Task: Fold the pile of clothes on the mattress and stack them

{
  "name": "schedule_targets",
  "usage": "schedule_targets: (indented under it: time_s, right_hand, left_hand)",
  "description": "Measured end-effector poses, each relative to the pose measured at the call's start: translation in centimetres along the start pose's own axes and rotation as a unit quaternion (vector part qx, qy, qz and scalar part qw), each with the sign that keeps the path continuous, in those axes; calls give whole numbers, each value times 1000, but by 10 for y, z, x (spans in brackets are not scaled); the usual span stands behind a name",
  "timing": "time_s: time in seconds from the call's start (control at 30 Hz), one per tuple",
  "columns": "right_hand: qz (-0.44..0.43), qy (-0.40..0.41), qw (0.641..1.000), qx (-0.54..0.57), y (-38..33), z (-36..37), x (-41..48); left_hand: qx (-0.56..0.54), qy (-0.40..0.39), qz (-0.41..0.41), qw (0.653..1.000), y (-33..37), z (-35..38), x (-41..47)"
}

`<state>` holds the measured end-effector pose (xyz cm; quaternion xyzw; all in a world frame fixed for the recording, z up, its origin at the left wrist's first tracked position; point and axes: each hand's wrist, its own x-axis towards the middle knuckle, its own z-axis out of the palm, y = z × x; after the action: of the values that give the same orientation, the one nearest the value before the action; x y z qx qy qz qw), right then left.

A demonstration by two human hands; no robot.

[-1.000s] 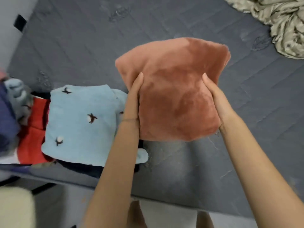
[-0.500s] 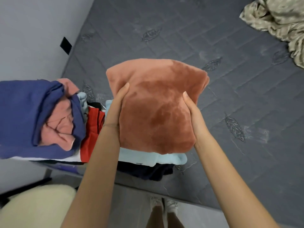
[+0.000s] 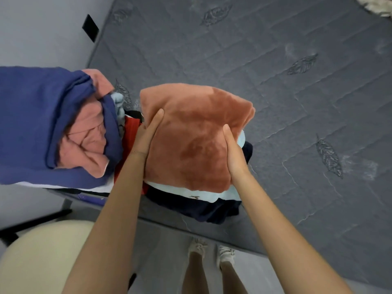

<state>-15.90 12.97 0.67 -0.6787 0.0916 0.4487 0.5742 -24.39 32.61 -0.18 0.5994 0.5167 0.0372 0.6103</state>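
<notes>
I have my left hand (image 3: 147,134) and right hand (image 3: 234,154) clasping the folded rust fleece (image 3: 197,143) from either side. My thumbs lie on top and the other fingers are hidden beneath. The fleece is over a stack at the near left edge of the grey mattress (image 3: 286,98). A pale blue garment (image 3: 191,193) and a dark navy garment (image 3: 203,209) show under it, but I cannot tell whether it rests on them. Left of the stack lies a red garment (image 3: 130,128), then a blue bundle (image 3: 38,124) wrapped round pink cloth (image 3: 84,143).
</notes>
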Motion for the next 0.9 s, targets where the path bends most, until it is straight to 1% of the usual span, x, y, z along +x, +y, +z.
schedule_targets:
  time_s: [0.07, 0.17, 0.27, 0.33, 0.4, 0.5, 0.57, 0.67, 0.73, 0.8, 0.9]
  right_hand:
    - [10, 45, 998, -44, -2, 5, 6]
    - [19, 101, 991, -87, -2, 7, 5]
    - [12, 132, 984, -120, 4, 5, 3]
    - [13, 133, 982, -131, 3, 4, 1]
    - [21, 114, 985, -129, -2, 1, 3]
    - [27, 86, 989, -121, -8, -5, 1]
    - [25, 80, 988, -127, -4, -6, -6]
    - [8, 101, 985, -136, 9, -3, -14]
    - [5, 117, 985, -130, 7, -2, -16]
    - [2, 118, 983, -141, 1, -3, -15]
    - [-4, 118, 985, -127, -6, -4, -17]
  left_hand:
    - [6, 18, 1, 1000, -7, 2, 12]
    - [37, 32, 0, 999, -4, 12, 4]
    - [47, 30, -1, 998, -11, 17, 5]
    - [53, 26, 3, 998, -7, 15, 2]
    - [56, 15, 1, 998, 2, 10, 1]
    - [76, -29, 11, 997, 15, -5, -4]
    - [93, -41, 22, 995, 18, -12, -11]
    - [123, -33, 38, 991, 12, -10, -22]
    - [118, -21, 53, 991, 10, -9, -26]
    - [101, 9, 69, 992, 13, -12, -27]
    - [101, 41, 105, 989, 21, -20, -34]
